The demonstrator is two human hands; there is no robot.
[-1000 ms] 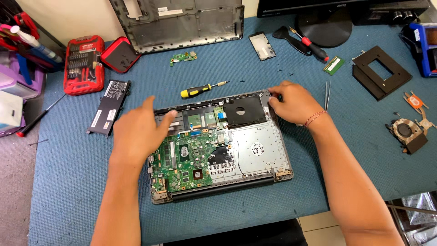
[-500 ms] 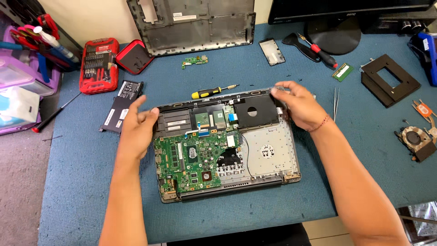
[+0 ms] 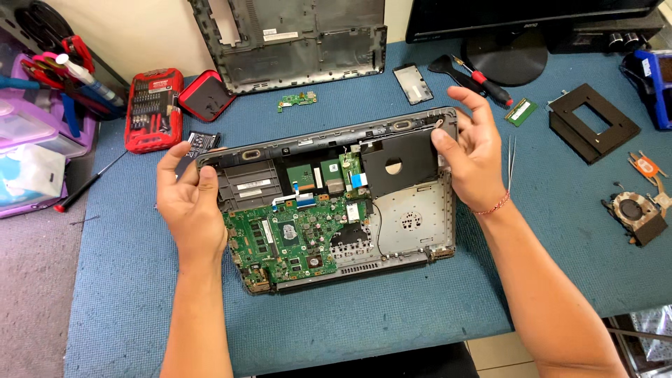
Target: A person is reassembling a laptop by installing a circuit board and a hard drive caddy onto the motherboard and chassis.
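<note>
- Opened laptop base (image 3: 329,203) lying near the middle of the blue mat (image 3: 420,308), far edge tipped up a little, green motherboard (image 3: 294,234) bared in the near left part
- Left hand (image 3: 187,203) clasped on the base's left far corner, thumb over the rim, fingers curled round the edge
- Right hand (image 3: 476,150) gripping the right far corner, thumb pressed on the dark inner plate (image 3: 399,164), fingers spread behind the rim
- Red bracelet (image 3: 490,208) round the right wrist
- Detached grey bottom cover (image 3: 294,42) lying beyond the base
- Small green circuit board (image 3: 296,101) on the mat between cover and base
- Red screwdriver bit set (image 3: 152,108) well off to the left, red lid (image 3: 206,96) just beside it
- Tweezers (image 3: 512,157) just right of the right hand
- Cooling fan with heat pipe (image 3: 635,210) well apart at the right edge
</note>
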